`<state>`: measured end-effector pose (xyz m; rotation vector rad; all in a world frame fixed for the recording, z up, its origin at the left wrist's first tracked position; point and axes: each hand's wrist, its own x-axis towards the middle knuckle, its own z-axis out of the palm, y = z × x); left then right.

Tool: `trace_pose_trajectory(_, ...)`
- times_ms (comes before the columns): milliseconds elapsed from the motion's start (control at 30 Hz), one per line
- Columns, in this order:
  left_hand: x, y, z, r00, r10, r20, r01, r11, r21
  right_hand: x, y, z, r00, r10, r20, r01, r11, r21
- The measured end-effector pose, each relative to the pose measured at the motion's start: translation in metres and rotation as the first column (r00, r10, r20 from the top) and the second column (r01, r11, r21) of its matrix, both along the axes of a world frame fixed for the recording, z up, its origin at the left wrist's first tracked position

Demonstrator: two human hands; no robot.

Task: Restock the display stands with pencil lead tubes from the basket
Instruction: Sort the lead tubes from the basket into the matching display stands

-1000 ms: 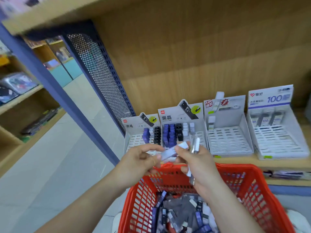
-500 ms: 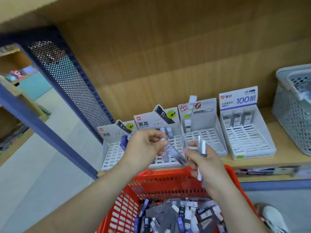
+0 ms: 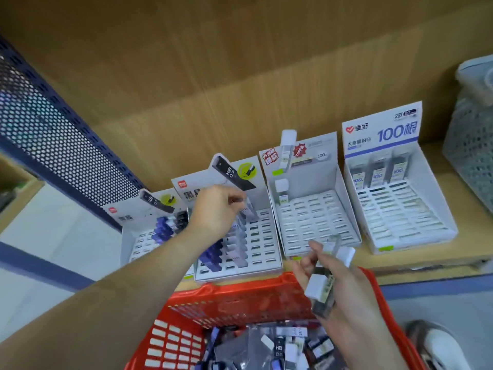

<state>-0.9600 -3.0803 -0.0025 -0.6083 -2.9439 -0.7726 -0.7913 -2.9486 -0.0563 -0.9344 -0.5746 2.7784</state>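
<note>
Pencil lead tube (image 3: 250,210), pinched by the left hand (image 3: 214,209), meets the back rows of the second display stand (image 3: 256,273) at the shelf's (image 3: 426,259) front edge, with open slots to its right. The right hand (image 3: 346,303) grips white-capped tubes (image 3: 320,288) above the red basket's (image 3: 240,293) far rim.

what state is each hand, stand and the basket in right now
left hand, pinches a tube over second stand
right hand, grips white-capped tubes
first stand, partly filled
second stand, partly filled
third stand, nearly empty
fourth stand, three tubes in back row
red basket, holds loose tubes
</note>
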Motion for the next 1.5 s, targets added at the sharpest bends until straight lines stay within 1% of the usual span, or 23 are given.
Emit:
trace_pose_trajectory(200, -0.006, -0.003, -0.011, 0.999, -0.033, -0.022, 0.033, 0.999, -0.025, -0.007, -0.005, 0.001, 1.000, 0.015, -0.010, -0.015, 1.000, -0.004)
trace_pose_trajectory(367, -0.016, -0.004, -0.009, 0.988, -0.145, -0.051, 0.136, 0.978, -0.158, -0.007, -0.014, 0.003, 0.999, 0.034, -0.007, -0.034, 0.999, 0.036)
trace_pose_trajectory(433, -0.020, -0.004, -0.016, 0.981, -0.185, -0.054, 0.169, 0.959, -0.228, -0.008, -0.015, 0.004, 0.999, 0.041, -0.015, -0.040, 0.999, 0.034)
trace_pose_trajectory(500, -0.023, -0.003, -0.024, 0.969, -0.225, -0.099, 0.190, 0.940, -0.283, -0.008, -0.015, 0.004, 0.999, 0.043, -0.021, -0.043, 0.999, 0.015)
trace_pose_trajectory(567, -0.023, 0.002, -0.027, 0.964, -0.209, -0.163, 0.165, 0.954, -0.251, -0.008, -0.012, 0.006, 0.997, 0.061, -0.038, -0.062, 0.998, -0.002)
trace_pose_trajectory(667, -0.024, 0.007, -0.027, 0.984, -0.077, -0.164, 0.056, 0.990, -0.130, -0.009, -0.013, 0.010, 0.994, 0.094, -0.061, -0.095, 0.995, -0.017)
trace_pose_trajectory(767, -0.019, 0.004, -0.021, 0.968, -0.156, -0.198, 0.104, 0.963, -0.248, -0.010, -0.014, 0.011, 0.990, 0.096, -0.101, -0.104, 0.991, -0.081)
trace_pose_trajectory(800, -0.011, 0.002, -0.017, 0.964, -0.168, -0.207, 0.116, 0.963, -0.242, -0.011, -0.014, 0.012, 0.987, 0.107, -0.119, -0.119, 0.988, -0.099)
trace_pose_trajectory(833, 0.002, -0.001, -0.010, 0.971, -0.156, -0.182, 0.122, 0.975, -0.183, -0.011, -0.014, 0.014, 0.984, 0.120, -0.134, -0.135, 0.985, -0.104)
trace_pose_trajectory(867, 0.020, -0.002, -0.003, 0.985, -0.131, -0.108, 0.123, 0.990, -0.076, -0.012, -0.013, 0.016, 0.981, 0.129, -0.145, -0.144, 0.984, -0.101)
trace_pose_trajectory(900, 0.039, -0.004, 0.005, 0.994, -0.101, 0.035, 0.099, 0.993, 0.058, -0.013, -0.014, 0.017, 0.979, 0.129, -0.156, -0.146, 0.984, -0.100)
trace_pose_trajectory(933, 0.059, -0.006, 0.012, 0.968, -0.098, 0.229, 0.054, 0.980, 0.190, -0.013, -0.014, 0.020, 0.977, 0.125, -0.171, -0.144, 0.984, -0.102)
trace_pose_trajectory(967, 0.078, -0.006, 0.018, 0.899, -0.122, 0.421, 0.002, 0.962, 0.274, -0.013, -0.015, 0.022, 0.974, 0.126, -0.190, -0.147, 0.984, -0.102)
trace_pose_trajectory(1000, 0.094, -0.007, 0.020, 0.804, -0.147, 0.576, -0.045, 0.951, 0.306, -0.012, -0.017, 0.025, 0.967, 0.136, -0.216, -0.161, 0.981, -0.104)
trace_pose_trajectory(1033, 0.106, -0.008, 0.019, 0.707, -0.164, 0.688, -0.100, 0.940, 0.326, -0.011, -0.019, 0.027, 0.958, 0.154, -0.242, -0.185, 0.977, -0.110)
trace_pose_trajectory(1100, 0.120, -0.012, 0.016, 0.569, -0.158, 0.807, -0.279, 0.886, 0.370, -0.008, -0.025, 0.030, 0.938, 0.193, -0.289, -0.236, 0.964, -0.120)
trace_pose_trajectory(1167, 0.124, -0.018, 0.014, 0.509, -0.150, 0.848, -0.465, 0.780, 0.417, -0.008, -0.032, 0.033, 0.923, 0.221, -0.316, -0.262, 0.960, -0.096)
trace_pose_trajectory(1233, 0.123, -0.028, 0.017, 0.530, -0.164, 0.832, -0.572, 0.655, 0.493, -0.010, -0.042, 0.034, 0.913, 0.251, -0.322, -0.275, 0.961, -0.030)
trace_pose_trajectory(1300, 0.117, -0.044, 0.021, 0.617, -0.151, 0.773, -0.610, 0.529, 0.590, -0.014, -0.051, 0.033, 0.908, 0.271, -0.320, -0.281, 0.960, 0.014)
trace_pose_trajectory(1333, 0.114, -0.052, 0.023, 0.664, -0.115, 0.738, -0.607, 0.493, 0.623, -0.015, -0.054, 0.032, 0.909, 0.272, -0.314, -0.282, 0.959, 0.015)
trace_pose_trajectory(1367, 0.110, -0.059, 0.026, 0.711, -0.070, 0.700, -0.586, 0.491, 0.645, -0.016, -0.055, 0.032, 0.915, 0.276, -0.293, -0.286, 0.958, 0.009)
trace_pose_trajectory(1400, 0.107, -0.065, 0.027, 0.758, -0.025, 0.652, -0.545, 0.525, 0.654, -0.016, -0.055, 0.032, 0.924, 0.288, -0.252, -0.295, 0.955, 0.010)
trace_pose_trajectory(1500, 0.100, -0.074, 0.032, 0.875, 0.063, 0.479, -0.383, 0.696, 0.607, -0.014, -0.051, 0.040, 0.919, 0.371, -0.132, -0.353, 0.925, 0.140)
